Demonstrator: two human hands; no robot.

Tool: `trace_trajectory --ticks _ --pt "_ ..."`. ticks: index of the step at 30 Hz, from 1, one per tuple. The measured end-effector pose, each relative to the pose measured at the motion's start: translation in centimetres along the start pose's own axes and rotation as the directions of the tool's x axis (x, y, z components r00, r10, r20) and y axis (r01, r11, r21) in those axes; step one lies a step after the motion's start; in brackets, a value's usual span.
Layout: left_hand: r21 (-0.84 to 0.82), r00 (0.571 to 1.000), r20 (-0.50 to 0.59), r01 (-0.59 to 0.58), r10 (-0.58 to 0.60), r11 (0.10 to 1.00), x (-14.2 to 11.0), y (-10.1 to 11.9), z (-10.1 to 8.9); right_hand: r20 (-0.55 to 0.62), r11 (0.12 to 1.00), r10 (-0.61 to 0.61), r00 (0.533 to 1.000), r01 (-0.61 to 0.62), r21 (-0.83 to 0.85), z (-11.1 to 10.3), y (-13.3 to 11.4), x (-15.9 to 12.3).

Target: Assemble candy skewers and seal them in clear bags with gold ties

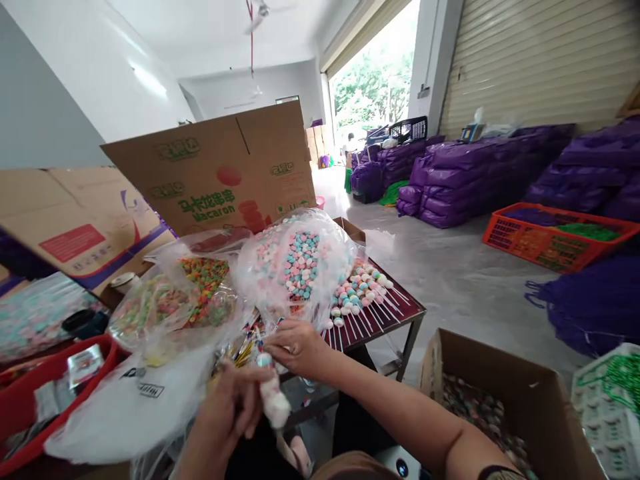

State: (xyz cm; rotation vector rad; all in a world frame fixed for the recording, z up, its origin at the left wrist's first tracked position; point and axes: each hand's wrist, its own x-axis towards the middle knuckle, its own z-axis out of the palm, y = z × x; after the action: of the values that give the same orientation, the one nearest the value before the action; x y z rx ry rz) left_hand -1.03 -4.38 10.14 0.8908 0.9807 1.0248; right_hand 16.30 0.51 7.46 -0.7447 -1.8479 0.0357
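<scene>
Low in front of me, a pastel marshmallow pop (274, 397) in what looks like a clear wrapper hangs tilted between my hands. My left hand (233, 397), somewhat blurred, is closed on its side, with the index finger across its upper part. My right hand (297, 347) is pinched at its top end; whatever lies between those fingertips is hidden. Just beyond is a big clear bag of pink, blue and white marshmallows (303, 267). Finished-looking marshmallow sticks (363, 290) lie in a row on the dark red table (413, 308). Gold and coloured ties (245, 350) lie behind my left hand.
Left of me are a bag of colourful gummies (203, 277), a white plastic bag (130, 407) and a red basin (107, 347). A Macaron carton (200, 167) stands behind. To the right are an open cardboard box (545, 393), an orange crate (520, 243) and purple sacks (460, 173).
</scene>
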Motion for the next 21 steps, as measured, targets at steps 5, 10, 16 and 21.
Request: trace_trajectory --ticks 5,10,16,21 --pt "0.15 0.998 0.041 0.04 -0.047 0.988 1.4 -1.8 1.9 -0.075 0.998 -0.018 0.997 0.013 -0.059 -0.6 -0.4 -0.3" --pt "-0.056 0.979 -0.181 -0.109 0.097 0.993 2.5 -0.1 3.2 -0.161 1.0 0.005 0.987 -0.007 -0.015 -0.1 -1.0 -2.1" --pt "0.101 0.978 -0.131 -0.147 0.16 0.984 1.5 -0.6 4.6 -0.161 0.943 0.301 0.94 -0.268 0.198 -1.8 0.6 -2.3" --pt "0.346 0.998 -0.003 -0.055 0.059 0.937 2.3 -2.1 5.2 -0.248 0.977 0.209 0.946 -0.191 0.095 -3.7 0.8 -1.6"
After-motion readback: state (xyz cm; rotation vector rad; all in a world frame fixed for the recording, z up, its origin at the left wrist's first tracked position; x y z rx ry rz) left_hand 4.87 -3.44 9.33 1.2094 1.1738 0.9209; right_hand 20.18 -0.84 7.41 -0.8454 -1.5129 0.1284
